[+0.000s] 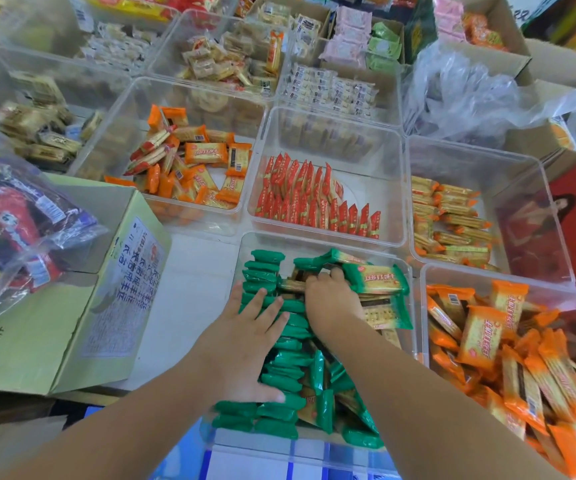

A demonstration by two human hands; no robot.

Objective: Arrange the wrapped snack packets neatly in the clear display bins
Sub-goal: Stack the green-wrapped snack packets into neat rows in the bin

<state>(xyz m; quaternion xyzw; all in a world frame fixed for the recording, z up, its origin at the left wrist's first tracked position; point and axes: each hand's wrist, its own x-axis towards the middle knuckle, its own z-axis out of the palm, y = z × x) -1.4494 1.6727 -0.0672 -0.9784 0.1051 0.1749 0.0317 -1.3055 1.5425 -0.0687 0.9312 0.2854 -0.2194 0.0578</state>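
While both hands are working in the nearest clear bin (317, 242), the left hand (250, 336) is lying flat and spread, palm down, pressing on the standing row of green packets (281, 344) along the bin's left side, gripping nothing. The right hand (331, 294) is curling its fingers into the loose green packets at the middle, seeming to be grasping a few; exact count is hidden. More green packets are lying flat and crooked on the right. Risk, as I judge it: pulling the clump could be tipping the standing row, or packets near the front rim could be sliding out. Just right, an orange packets bin (508, 282) is sitting jumbled. Farther, red packets (309, 197) are standing in tidy rows; beyond that, more bins and a cardboard box (54, 327) to the left.
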